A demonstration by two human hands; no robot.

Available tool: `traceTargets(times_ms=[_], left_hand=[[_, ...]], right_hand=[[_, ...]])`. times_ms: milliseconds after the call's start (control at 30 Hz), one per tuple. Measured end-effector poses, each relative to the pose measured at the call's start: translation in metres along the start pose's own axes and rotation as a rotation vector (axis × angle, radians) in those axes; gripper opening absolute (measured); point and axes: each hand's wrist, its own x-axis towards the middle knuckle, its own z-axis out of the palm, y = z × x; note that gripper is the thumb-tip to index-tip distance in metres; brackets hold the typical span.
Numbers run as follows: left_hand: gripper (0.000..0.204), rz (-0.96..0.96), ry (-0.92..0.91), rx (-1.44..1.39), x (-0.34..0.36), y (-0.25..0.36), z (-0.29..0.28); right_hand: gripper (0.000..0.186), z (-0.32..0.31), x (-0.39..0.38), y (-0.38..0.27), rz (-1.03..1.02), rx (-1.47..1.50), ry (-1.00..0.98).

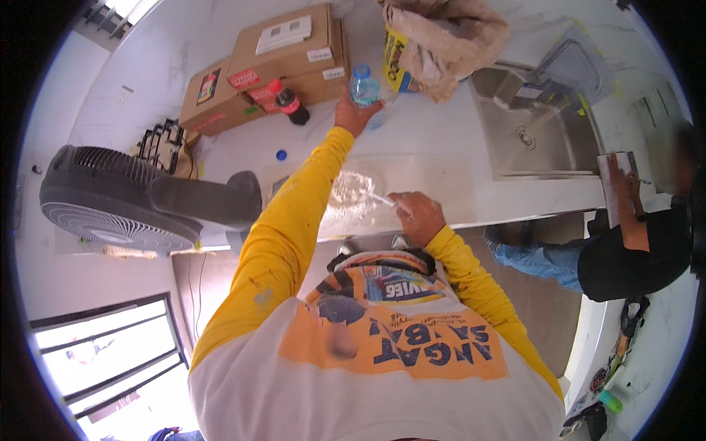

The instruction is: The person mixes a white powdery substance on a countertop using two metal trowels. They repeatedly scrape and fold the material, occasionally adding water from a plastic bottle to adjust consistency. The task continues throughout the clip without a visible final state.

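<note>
My left hand (353, 110), reaching forward, is closed around an open clear bluish plastic bottle (365, 90). My right hand (418, 217) grips a thin, pale-handled tool (384, 200) whose far end reaches into a glistening whitish patch (350, 189), perhaps powder or paste, on a translucent sheet or board (445, 169) at the counter's front. A small blue cap (281, 155) lies left of my left forearm. A dark-drink bottle with red label (293, 106) stands left of the clear bottle.
Cardboard boxes (261, 59) and a torn paper bag (448, 40) sit behind. A steel sink (529, 136) is right. A large black fan (121, 202) lies left on the counter (235, 147). A co-worker (629, 257) at right holds a pad and pen.
</note>
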Motion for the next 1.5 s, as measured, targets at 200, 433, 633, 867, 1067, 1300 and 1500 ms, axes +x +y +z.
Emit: traceTargets(times_ms=[200, 433, 633, 867, 1067, 1300, 1500], left_hand=[[0.072, 0.042, -0.062, -0.249, -0.026, 0.049, -0.07], [0.072, -0.201, -0.205, -0.024, -0.119, 0.092, -0.173], [0.081, -0.345, -0.295, 0.371, -0.204, 0.065, -0.185], [0.081, -0.456, -0.421, 0.485, -0.233, 0.029, -0.179], [0.079, -0.435, -0.466, 0.578, -0.23, 0.019, -0.177], [0.081, -0.418, -0.521, 0.593, -0.225, 0.01, -0.176], [0.084, -0.428, -0.553, 0.659, -0.223, 0.013, -0.176]], right_hand=[[0.027, -0.007, 0.007, 0.015, 0.044, 0.087, 0.005], [0.026, -0.012, 0.051, 0.016, -0.04, 0.064, -0.175], [0.027, -0.007, 0.085, 0.003, -0.123, -0.03, -0.266], [0.029, 0.01, 0.099, -0.009, -0.095, -0.052, -0.338], [0.033, 0.018, 0.093, -0.015, -0.066, -0.059, -0.377], [0.031, 0.022, 0.083, -0.018, -0.041, -0.099, -0.333], [0.033, 0.02, 0.081, -0.016, -0.014, -0.109, -0.361]])
